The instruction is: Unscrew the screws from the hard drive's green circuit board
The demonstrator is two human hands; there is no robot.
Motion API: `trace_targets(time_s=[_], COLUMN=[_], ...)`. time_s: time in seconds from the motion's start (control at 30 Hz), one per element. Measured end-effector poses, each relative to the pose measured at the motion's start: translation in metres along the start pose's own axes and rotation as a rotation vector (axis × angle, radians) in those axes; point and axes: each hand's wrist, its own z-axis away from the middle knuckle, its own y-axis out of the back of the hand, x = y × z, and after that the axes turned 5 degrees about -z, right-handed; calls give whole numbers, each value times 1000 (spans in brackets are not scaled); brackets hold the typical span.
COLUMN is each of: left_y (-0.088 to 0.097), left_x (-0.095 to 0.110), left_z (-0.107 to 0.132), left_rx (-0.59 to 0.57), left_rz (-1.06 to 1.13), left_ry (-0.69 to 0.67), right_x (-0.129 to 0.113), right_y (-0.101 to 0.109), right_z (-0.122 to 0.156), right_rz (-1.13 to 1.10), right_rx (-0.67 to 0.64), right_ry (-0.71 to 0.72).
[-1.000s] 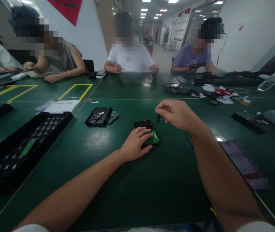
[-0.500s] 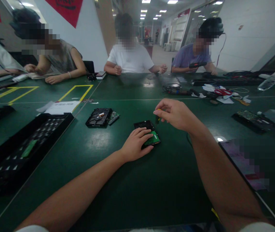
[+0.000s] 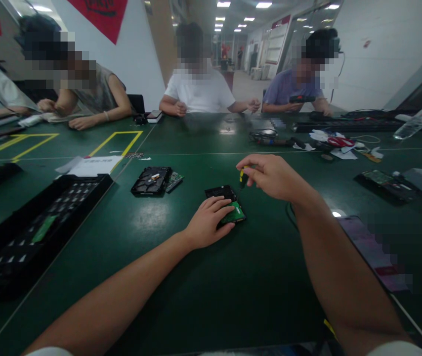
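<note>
- Black rectangular hard drive (image 3: pixel 222 192) bearing a green circuit board (image 3: pixel 239 213) is seen near the centre of the frame, flat on the dark green tabletop (image 3: pixel 270 291).
- It is partly covered by the left hand (image 3: pixel 209 223), which is laid over it with fingers spread.
- A small yellow-and-black tool (image 3: pixel 243 178) is pinched between the fingers of the right hand (image 3: pixel 270 173), just beyond the drive; whether its tip touches anything cannot be told.
- The two hands are held apart.
- Left of centre, a black rectangular drive casing (image 3: pixel 150 181) is placed beside a small grey-green circuit board (image 3: pixel 174 182).
- A long black compartmented tray (image 3: pixel 73 222) is set at the left edge.
- A flat device with a pinkish screen (image 3: pixel 366 247) is placed at lower right.
- Across the top, seated people are seen.
</note>
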Motion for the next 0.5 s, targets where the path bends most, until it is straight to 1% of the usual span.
trace_targets(time_s=[0.13, 0.33, 0.4, 0.5], left_y=[0, 0, 0, 0], left_x=[0, 0, 0, -1], left_z=[0, 0, 0, 0], left_rx=[2, 3, 0, 2], left_rz=[-4, -9, -7, -6], left_ry=[-7, -13, -13, -10], right_x=[3, -2, -3, -4], right_y=[-2, 1, 3, 3], right_z=[-2, 0, 2, 3], right_rz=[26, 62, 47, -1], right_rx=[19, -10, -18, 4], right_ry=[-3, 72, 66, 32])
